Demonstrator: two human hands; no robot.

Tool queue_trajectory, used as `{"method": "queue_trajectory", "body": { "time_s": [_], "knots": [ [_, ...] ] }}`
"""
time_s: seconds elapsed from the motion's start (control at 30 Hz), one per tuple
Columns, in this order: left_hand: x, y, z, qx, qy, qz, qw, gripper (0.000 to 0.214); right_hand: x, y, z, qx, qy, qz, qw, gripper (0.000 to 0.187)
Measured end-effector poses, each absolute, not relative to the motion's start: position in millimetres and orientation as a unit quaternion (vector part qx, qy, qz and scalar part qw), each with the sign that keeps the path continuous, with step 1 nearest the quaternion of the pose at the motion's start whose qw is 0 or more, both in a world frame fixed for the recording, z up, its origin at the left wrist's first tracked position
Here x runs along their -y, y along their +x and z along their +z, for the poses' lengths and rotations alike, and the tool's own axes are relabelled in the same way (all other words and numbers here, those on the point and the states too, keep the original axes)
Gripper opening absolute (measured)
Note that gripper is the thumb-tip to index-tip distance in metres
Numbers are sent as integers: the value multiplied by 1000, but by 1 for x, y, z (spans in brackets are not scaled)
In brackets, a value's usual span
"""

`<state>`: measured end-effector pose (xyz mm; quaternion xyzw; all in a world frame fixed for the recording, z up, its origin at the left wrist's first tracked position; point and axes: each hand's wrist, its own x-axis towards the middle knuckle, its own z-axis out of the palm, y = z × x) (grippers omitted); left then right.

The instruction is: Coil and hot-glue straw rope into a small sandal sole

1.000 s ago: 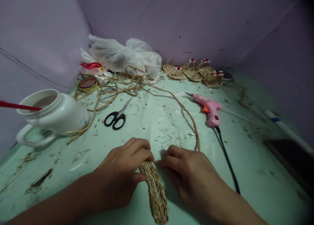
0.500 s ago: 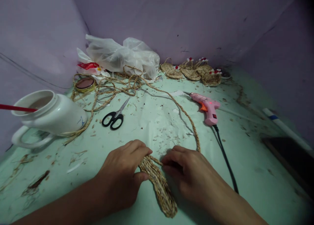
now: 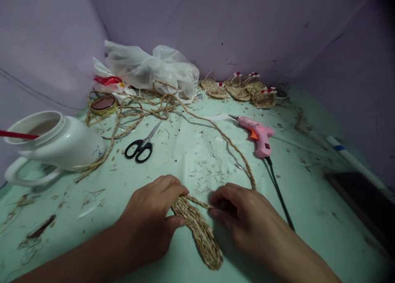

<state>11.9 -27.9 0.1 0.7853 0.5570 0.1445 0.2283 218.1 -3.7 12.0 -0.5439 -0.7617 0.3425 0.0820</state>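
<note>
A flat, elongated sole of coiled braided straw (image 3: 202, 237) lies at the near middle of the table, slanting down to the right. Its upper end is gripped by my left hand (image 3: 157, 217), thumb on the near side and fingers over the tip. From that end a braided straw cord (image 3: 199, 201) runs to my right hand (image 3: 243, 213), which pinches it between thumb and fingers. Beyond my right hand the cord (image 3: 237, 151) curves back to a loose tangle (image 3: 166, 106) near the wall.
A pink glue gun (image 3: 257, 134) with a black cable lies right of centre. Black-handled scissors (image 3: 142, 147) lie on the left, beside a tipped white mug (image 3: 74, 145). Small straw slippers (image 3: 237, 89) and a plastic bag (image 3: 154, 68) sit at the back. A dark flat object (image 3: 358, 200) is on the right.
My right hand has shifted slightly right, away from the sole, and a longer stretch of cord shows between my hands. My left hand keeps its grip on the sole.
</note>
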Motion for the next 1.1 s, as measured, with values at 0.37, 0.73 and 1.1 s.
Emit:
{"method": "queue_trajectory", "body": {
  "time_s": [0.37,0.73,1.1],
  "knots": [
    [30,18,6,-605,745,139,245,37,9,213,12,835,-488,236,94,15],
    [28,18,8,-604,746,117,255,34,18,218,5,886,-397,166,173,17],
    [22,22,15,-609,738,92,275,27,17,225,6,813,-462,329,136,23]
  ]
}}
